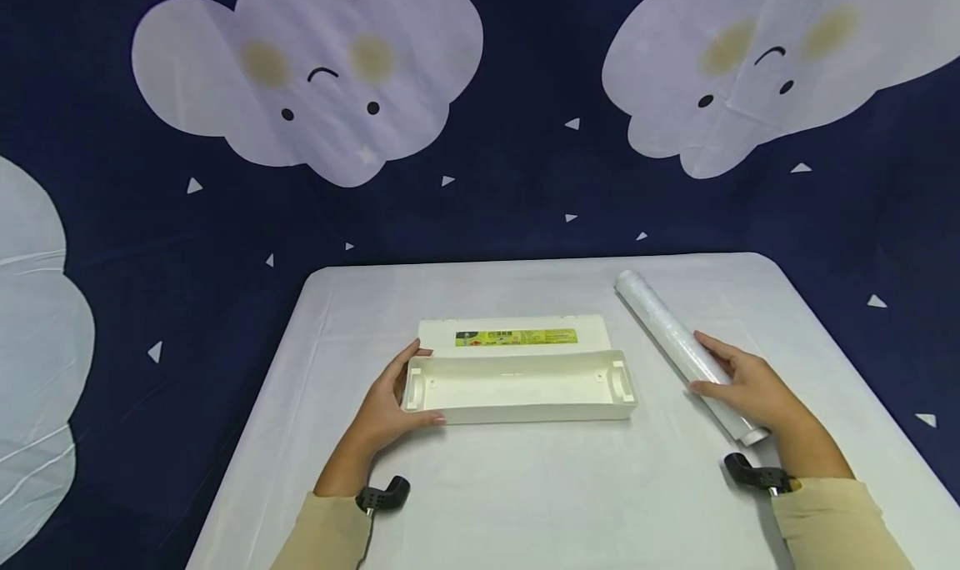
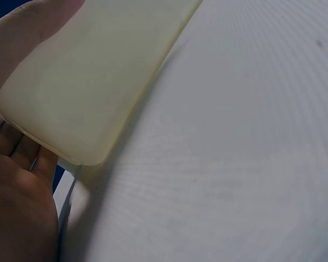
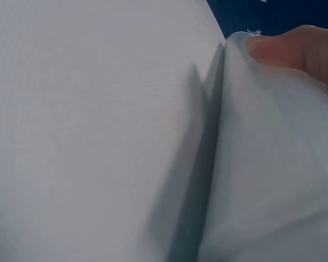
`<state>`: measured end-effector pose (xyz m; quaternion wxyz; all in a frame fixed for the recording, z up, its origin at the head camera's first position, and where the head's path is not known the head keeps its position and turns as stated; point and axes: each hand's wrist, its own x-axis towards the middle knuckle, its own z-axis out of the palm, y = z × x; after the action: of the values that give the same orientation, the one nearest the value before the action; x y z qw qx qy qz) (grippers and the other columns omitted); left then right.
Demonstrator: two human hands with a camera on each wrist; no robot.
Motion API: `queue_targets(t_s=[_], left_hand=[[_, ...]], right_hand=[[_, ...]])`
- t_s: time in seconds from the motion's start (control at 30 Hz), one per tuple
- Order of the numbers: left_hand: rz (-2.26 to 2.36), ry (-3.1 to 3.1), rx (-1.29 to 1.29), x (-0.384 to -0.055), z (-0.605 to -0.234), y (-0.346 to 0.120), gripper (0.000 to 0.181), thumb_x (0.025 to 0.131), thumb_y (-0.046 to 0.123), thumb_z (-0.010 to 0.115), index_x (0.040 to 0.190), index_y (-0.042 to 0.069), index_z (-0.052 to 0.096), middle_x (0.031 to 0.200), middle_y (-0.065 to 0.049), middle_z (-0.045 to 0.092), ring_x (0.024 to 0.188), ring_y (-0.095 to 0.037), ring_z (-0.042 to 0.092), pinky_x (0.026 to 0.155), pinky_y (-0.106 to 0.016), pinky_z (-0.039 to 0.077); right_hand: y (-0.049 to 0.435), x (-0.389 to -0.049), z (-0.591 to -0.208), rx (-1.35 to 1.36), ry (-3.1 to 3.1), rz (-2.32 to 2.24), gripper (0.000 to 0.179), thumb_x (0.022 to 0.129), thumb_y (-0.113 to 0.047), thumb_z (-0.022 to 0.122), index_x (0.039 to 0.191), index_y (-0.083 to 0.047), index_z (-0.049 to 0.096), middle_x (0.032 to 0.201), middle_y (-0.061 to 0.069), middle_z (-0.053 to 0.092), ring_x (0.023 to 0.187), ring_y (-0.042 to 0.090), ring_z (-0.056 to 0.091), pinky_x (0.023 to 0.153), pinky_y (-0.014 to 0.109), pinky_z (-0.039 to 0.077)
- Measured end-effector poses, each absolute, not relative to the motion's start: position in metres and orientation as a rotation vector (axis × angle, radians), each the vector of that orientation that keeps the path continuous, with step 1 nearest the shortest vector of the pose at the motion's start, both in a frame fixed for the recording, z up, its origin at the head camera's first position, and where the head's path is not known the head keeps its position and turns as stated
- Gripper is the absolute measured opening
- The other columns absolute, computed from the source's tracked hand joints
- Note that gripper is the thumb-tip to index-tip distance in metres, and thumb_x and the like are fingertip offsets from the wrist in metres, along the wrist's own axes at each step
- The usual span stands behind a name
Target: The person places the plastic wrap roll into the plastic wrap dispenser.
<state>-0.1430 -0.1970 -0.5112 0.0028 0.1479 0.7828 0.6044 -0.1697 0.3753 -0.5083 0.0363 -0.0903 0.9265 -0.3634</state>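
A long cream plastic-wrap dispenser box [image 1: 517,414] stands on the table with its lid [image 1: 517,324] tipped back, a green label [image 1: 516,337] across the lid. Its trough holds nothing. My left hand [image 1: 390,403] grips the box's left end, thumb along the front wall and fingers behind; the left wrist view shows the box wall [image 2: 93,93] close up. To the right, a roll of clear plastic wrap [image 1: 667,328] lies slantwise. My right hand [image 1: 750,387] holds the roll near its closer end, thumb on the near side and fingers over the far side.
A white cloth covers the table [image 1: 525,503]. Behind it hangs a dark blue curtain [image 1: 525,137] with white clouds and small triangles. A black wrist camera sits on each forearm, the left one [image 1: 384,495] just in front of the box.
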Motion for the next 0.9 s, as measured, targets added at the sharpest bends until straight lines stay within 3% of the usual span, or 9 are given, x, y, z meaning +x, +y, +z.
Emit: queue_targets(t_s=[0.17,0.7,0.8,0.9], left_hand=[[1.897,2.451,0.457,-0.143,-0.511,-0.198,0.124,0.064,-0.005,0.1,0.165,0.001,0.027,0.157,-0.02,0.043,0.154,-0.027,0.028,0.118,-0.02,0.026],[1.907,2.448,0.473,-0.143,-0.511,-0.197,0.125,0.064,-0.006,0.1,0.165,-0.001,0.026,0.157,-0.018,0.045,0.154,-0.028,0.028,0.118,-0.02,0.027],[1.901,2.448,0.453,-0.144,-0.512,-0.197,0.125,0.064,-0.005,0.1,0.165,0.001,0.027,0.157,-0.016,0.046,0.154,-0.026,0.028,0.117,-0.02,0.028],[1.896,2.452,0.436,-0.144,-0.513,-0.197,0.125,0.064,-0.005,0.1,0.165,0.002,0.027,0.157,-0.015,0.046,0.153,-0.025,0.029,0.117,-0.02,0.029]], right_hand=[[0.376,-0.171,-0.505,-0.292,2.819,-1.165,0.095,0.089,-0.025,0.089,0.163,-0.002,0.034,0.153,0.038,0.041,0.132,0.052,0.047,0.081,0.005,0.039],[0.373,-0.179,-0.496,-0.344,2.854,-1.209,0.09,0.088,-0.02,0.089,0.161,-0.002,0.04,0.152,0.034,0.045,0.13,0.05,0.05,0.083,0.002,0.037],[0.372,-0.183,-0.494,-0.378,2.859,-1.232,0.089,0.087,-0.016,0.09,0.16,-0.002,0.042,0.151,0.034,0.047,0.13,0.045,0.051,0.085,0.002,0.038],[0.371,-0.187,-0.492,-0.408,2.863,-1.249,0.088,0.085,-0.014,0.091,0.16,-0.003,0.044,0.152,0.032,0.047,0.132,0.026,0.052,0.087,0.002,0.037]])
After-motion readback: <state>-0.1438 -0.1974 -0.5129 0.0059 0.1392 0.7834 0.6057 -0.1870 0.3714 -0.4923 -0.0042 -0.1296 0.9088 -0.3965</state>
